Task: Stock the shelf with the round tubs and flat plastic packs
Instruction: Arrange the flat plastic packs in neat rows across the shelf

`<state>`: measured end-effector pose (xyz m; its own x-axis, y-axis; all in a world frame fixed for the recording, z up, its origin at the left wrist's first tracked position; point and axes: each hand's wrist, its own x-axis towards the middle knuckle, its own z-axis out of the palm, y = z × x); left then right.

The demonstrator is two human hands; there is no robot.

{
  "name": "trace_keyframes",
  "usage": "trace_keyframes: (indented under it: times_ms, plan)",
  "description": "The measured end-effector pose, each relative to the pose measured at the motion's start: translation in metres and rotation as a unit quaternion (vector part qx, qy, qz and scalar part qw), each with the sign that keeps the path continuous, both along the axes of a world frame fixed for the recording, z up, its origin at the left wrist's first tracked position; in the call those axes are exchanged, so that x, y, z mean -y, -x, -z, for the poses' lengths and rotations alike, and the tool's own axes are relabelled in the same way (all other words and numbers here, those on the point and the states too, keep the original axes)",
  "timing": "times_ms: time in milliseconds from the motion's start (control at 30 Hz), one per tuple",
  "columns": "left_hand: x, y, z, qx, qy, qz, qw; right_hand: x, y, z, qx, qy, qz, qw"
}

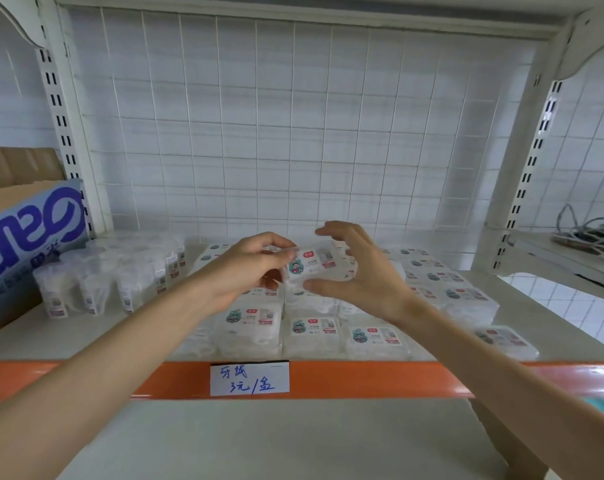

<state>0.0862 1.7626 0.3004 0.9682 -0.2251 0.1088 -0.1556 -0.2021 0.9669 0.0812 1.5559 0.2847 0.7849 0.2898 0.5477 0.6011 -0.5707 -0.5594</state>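
Above the middle of the shelf (549,327) I hold one flat plastic pack (311,266) with a white label and a cartoon figure. My left hand (245,271) pinches its left end. My right hand (359,275) curls round its right side, thumb under the front edge and fingers arched over the top. Several more flat packs (314,336) lie in rows and stacks on the shelf below and to the right. Several clear round tubs (96,282) stand grouped on the shelf's left part.
A blue and white wrapped bundle (34,233) leans against a cardboard box (20,171) at the far left. An orange front rail carries a handwritten price tag (249,378). A wire grid (293,126) backs the shelf. Cables (591,230) lie on the neighbouring shelf at right.
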Motion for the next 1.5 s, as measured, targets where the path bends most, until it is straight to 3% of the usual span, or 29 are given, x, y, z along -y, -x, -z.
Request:
trace_keyframes:
  times_ms: [133, 200, 267, 367, 533, 867, 1067, 1200, 1333, 1500]
  plan:
    - [-0.001, 0.004, 0.002, 0.014, -0.03, 0.009, 0.999, 0.005, 0.003, 0.007, 0.064, 0.053, 0.016, 0.996]
    - [-0.003, 0.008, 0.004, 0.069, -0.096, -0.011, 0.993, 0.006, 0.005, 0.011, 0.081, 0.061, 0.044, 0.994]
    - [-0.01, 0.016, 0.009, 0.167, -0.228, -0.05, 0.958, 0.009, 0.007, 0.016, 0.084, 0.078, 0.067, 0.991]
    - [-0.025, 0.035, 0.019, 0.285, -0.41, -0.069, 0.864, 0.014, 0.013, 0.024, 0.052, 0.097, 0.078, 0.991]
    - [-0.036, 0.053, 0.037, 0.25, -0.481, -0.044, 0.839, 0.015, 0.02, 0.037, 0.013, 0.146, 0.077, 0.986]
    - [-0.033, 0.054, 0.048, 0.25, -0.48, -0.072, 0.838, 0.01, 0.018, 0.052, 0.081, 0.196, 0.074, 0.974]
    - [-0.031, 0.054, 0.046, 0.22, -0.458, -0.071, 0.858, 0.017, 0.014, 0.046, 0.039, 0.103, 0.035, 0.993]
    - [-0.026, 0.048, 0.037, 0.192, -0.426, -0.073, 0.881, 0.047, -0.008, 0.028, 0.045, 0.083, 0.099, 0.991]
    - [-0.008, 0.042, 0.026, 0.231, -0.376, -0.087, 0.893, 0.087, -0.038, 0.013, -0.028, 0.147, 0.174, 0.973]
    - [0.022, 0.029, 0.015, 0.264, -0.32, -0.08, 0.906, 0.106, -0.052, 0.017, -0.121, 0.162, 0.184, 0.962]
